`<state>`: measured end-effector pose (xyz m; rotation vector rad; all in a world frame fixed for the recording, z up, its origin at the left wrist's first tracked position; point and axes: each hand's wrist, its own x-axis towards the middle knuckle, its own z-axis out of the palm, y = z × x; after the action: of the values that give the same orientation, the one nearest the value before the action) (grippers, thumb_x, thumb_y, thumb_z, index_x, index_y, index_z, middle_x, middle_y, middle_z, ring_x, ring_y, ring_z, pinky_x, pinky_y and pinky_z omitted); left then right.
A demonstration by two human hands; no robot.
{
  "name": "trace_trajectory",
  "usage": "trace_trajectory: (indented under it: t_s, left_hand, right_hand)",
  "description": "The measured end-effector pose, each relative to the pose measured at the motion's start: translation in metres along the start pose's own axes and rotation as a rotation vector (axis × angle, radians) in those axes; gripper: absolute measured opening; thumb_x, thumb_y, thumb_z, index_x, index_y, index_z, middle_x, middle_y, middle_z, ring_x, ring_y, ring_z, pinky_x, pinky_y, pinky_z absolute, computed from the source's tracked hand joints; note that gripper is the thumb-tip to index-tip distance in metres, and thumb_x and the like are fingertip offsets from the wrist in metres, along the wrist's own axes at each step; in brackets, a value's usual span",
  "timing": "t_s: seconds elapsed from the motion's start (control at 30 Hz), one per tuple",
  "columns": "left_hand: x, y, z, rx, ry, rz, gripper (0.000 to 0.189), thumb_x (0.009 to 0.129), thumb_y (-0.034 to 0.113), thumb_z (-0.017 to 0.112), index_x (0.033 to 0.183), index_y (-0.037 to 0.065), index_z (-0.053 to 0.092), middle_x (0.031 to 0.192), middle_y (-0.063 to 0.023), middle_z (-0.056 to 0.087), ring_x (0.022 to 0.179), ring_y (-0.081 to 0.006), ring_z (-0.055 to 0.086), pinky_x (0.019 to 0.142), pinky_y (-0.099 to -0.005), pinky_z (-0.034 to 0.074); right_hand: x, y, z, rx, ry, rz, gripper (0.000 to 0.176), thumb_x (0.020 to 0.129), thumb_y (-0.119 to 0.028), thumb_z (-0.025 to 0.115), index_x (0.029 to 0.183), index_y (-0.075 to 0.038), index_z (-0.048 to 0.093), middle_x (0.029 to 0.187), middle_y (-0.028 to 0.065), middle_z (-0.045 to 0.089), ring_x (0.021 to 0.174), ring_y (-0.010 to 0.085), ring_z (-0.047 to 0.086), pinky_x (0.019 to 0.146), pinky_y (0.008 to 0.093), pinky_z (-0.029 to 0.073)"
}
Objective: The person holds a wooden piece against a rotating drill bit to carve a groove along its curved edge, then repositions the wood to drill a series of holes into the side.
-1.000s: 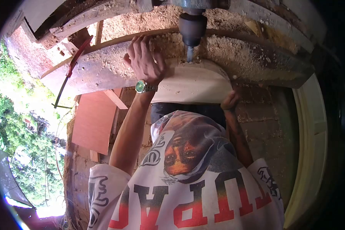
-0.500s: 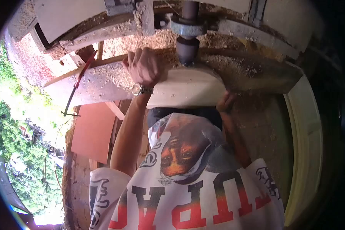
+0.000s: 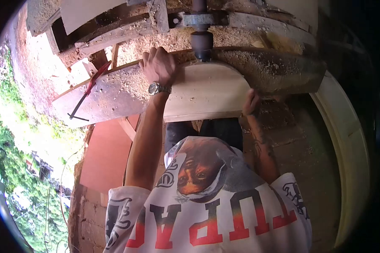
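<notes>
A pale, half-round wooden board [image 3: 207, 90] lies on the dusty bench, its curved edge against the dark spindle [image 3: 202, 41] of a machine. My left hand [image 3: 158, 65], with a watch [image 3: 154, 88] on the wrist, grips the board's upper left side, fingers curled toward the bench's far edge. On the board's right edge, the closed fingers of my right hand [image 3: 251, 102] press from the side; its fingertips are partly blurred. The board's straight edge faces my body.
A red-handled clamp [image 3: 90, 88] sits at the bench's left end. Sawdust covers the bench [image 3: 283, 69]. Beyond it runs a wooden frame with a metal bearing [image 3: 198, 19]. A reddish panel [image 3: 105, 156] leans lower left, and a long curved pale piece [image 3: 346, 139] stands at the right.
The view has shifted, so bench and spindle appear higher. The board still touches the spindle, and both hands remain on it. More of my right hand and forearm shows.
</notes>
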<state>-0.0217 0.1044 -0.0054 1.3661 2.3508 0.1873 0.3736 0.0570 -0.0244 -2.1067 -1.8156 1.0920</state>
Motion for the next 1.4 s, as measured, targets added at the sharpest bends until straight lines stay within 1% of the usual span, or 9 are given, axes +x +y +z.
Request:
trace_trajectory:
  t_s: [0.17,0.27,0.47,0.63,0.77,0.83,0.97,1.27,1.4]
  left_hand:
    - [-0.001,-0.01,0.01,0.012,0.016,0.008,0.031,0.089,0.033,0.067,0.108,0.008,0.07,0.115,-0.0145,0.067,0.114,-0.0355,0.059,0.099,-0.0526,0.044]
    - [0.003,-0.005,0.014,0.022,0.042,0.01,0.032,0.09,0.036,0.066,0.107,0.008,0.069,0.116,-0.0154,0.066,0.116,-0.0357,0.058,0.101,-0.0531,0.043]
    - [0.002,-0.017,0.021,0.012,-0.024,0.016,0.041,0.092,0.038,0.064,0.121,0.009,0.068,0.122,-0.0156,0.063,0.117,-0.0363,0.057,0.105,-0.0529,0.04]
    - [-0.035,-0.043,0.031,-0.026,0.014,0.14,0.065,0.094,0.039,0.06,0.154,0.014,0.05,0.156,-0.0149,0.049,0.15,-0.0372,0.037,0.128,-0.0599,0.014]
    - [-0.04,-0.04,0.028,-0.052,0.021,0.128,0.075,0.093,0.041,0.06,0.161,0.017,0.041,0.165,-0.0149,0.041,0.159,-0.0363,0.025,0.128,-0.0613,0.012]
    - [-0.04,-0.037,0.029,-0.068,0.054,0.143,0.078,0.093,0.043,0.059,0.164,0.017,0.038,0.168,-0.0146,0.037,0.161,-0.0366,0.022,0.129,-0.0617,0.01]
    - [-0.046,-0.04,0.03,-0.1,0.023,0.125,0.084,0.093,0.047,0.057,0.167,0.018,0.032,0.174,-0.014,0.028,0.163,-0.0366,0.016,0.13,-0.0619,0.006]
    - [-0.059,-0.026,0.027,-0.134,-0.004,0.128,0.096,0.087,0.051,0.06,0.17,0.015,0.025,0.175,-0.0167,0.025,0.163,-0.0392,0.014,0.129,-0.0628,0.004]
    - [-0.06,-0.021,0.023,-0.072,-0.03,0.089,0.09,0.086,0.046,0.061,0.166,0.013,0.033,0.169,-0.0171,0.034,0.161,-0.0388,0.021,0.128,-0.0614,0.007]
  right_hand:
    - [0.009,-0.041,-0.001,-0.005,0.177,-0.213,0.058,0.115,-0.044,0.033,0.096,-0.002,0.068,0.082,0.0244,0.066,0.078,0.0444,0.066,0.066,0.0534,0.045]
    - [0.027,-0.015,-0.013,-0.041,-0.116,-0.019,0.054,0.115,-0.041,0.036,0.102,-0.002,0.07,0.085,0.0231,0.069,0.082,0.0456,0.067,0.071,0.0553,0.047]
    - [0.039,-0.013,0.007,0.139,-0.09,-0.066,0.055,0.105,-0.053,0.054,0.101,-0.001,0.072,0.083,0.0226,0.068,0.08,0.0421,0.068,0.07,0.0505,0.051]
    - [0.015,-0.036,0.003,-0.003,-0.183,-0.021,0.052,0.101,-0.051,0.059,0.104,-0.001,0.073,0.083,0.0239,0.069,0.082,0.0391,0.071,0.07,0.0493,0.053]
    - [0.006,-0.043,0.0,-0.002,-0.148,-0.135,0.05,0.101,-0.047,0.058,0.106,0.0,0.073,0.083,0.0256,0.071,0.082,0.0415,0.073,0.069,0.0506,0.054]
    - [0.009,-0.043,0.003,0.097,-0.08,-0.215,0.051,0.102,-0.047,0.058,0.107,0.001,0.073,0.085,0.0266,0.071,0.084,0.0434,0.073,0.07,0.0498,0.054]
    - [-0.008,-0.043,-0.005,-0.101,-0.255,0.084,0.051,0.102,-0.047,0.057,0.106,0.001,0.072,0.091,0.0283,0.073,0.088,0.0436,0.073,0.073,0.0483,0.055]
    - [-0.028,-0.018,0.002,0.237,-0.147,-0.051,0.052,0.103,-0.049,0.057,0.086,0.0,0.059,0.069,0.0078,0.053,0.067,0.0185,0.051,0.062,0.0403,0.044]
    - [-0.031,-0.002,0.003,0.199,-0.16,-0.083,0.05,0.104,-0.045,0.055,0.087,0.001,0.061,0.07,0.0102,0.055,0.068,0.0212,0.054,0.063,0.0412,0.045]
